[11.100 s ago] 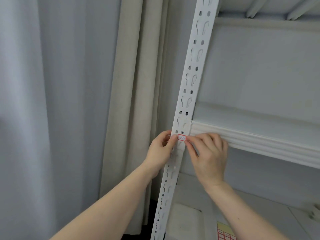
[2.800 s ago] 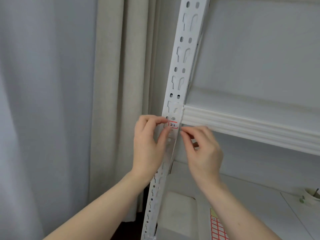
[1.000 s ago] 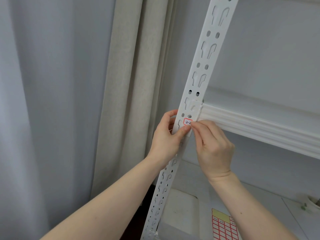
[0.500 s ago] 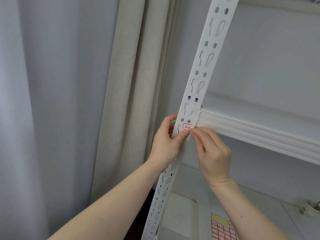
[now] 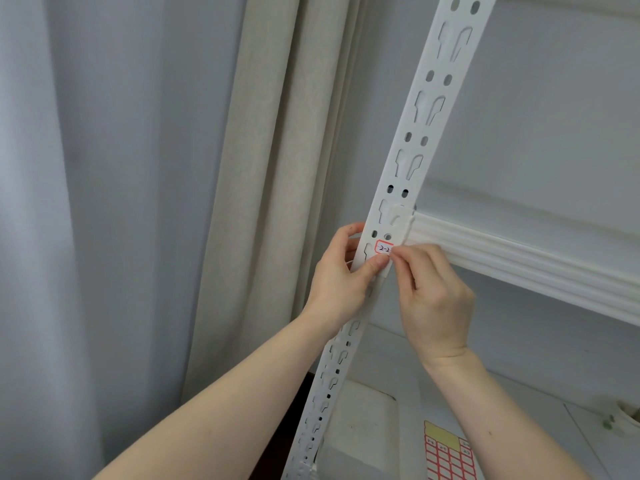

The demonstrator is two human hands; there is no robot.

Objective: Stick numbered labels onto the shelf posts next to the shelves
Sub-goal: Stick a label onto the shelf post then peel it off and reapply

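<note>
On the front of a white slotted post (image 5: 412,157), just below the shelf edge (image 5: 519,261), sits a red-bordered label (image 5: 383,248). Left hand (image 5: 341,278) grips the post, thumb under the label; right hand (image 5: 434,299) pinches the label's right edge. Label sheet (image 5: 448,457) lies on the lower shelf

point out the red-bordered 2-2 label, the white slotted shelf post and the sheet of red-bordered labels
red-bordered 2-2 label (image 5: 383,248), head view, its written face
white slotted metal shelf post (image 5: 437,81), head view, front face
sheet of red-bordered labels (image 5: 447,457), head view, label grid

Home room, beige curtain (image 5: 277,168), white slotted shelf post (image 5: 415,133)
</note>
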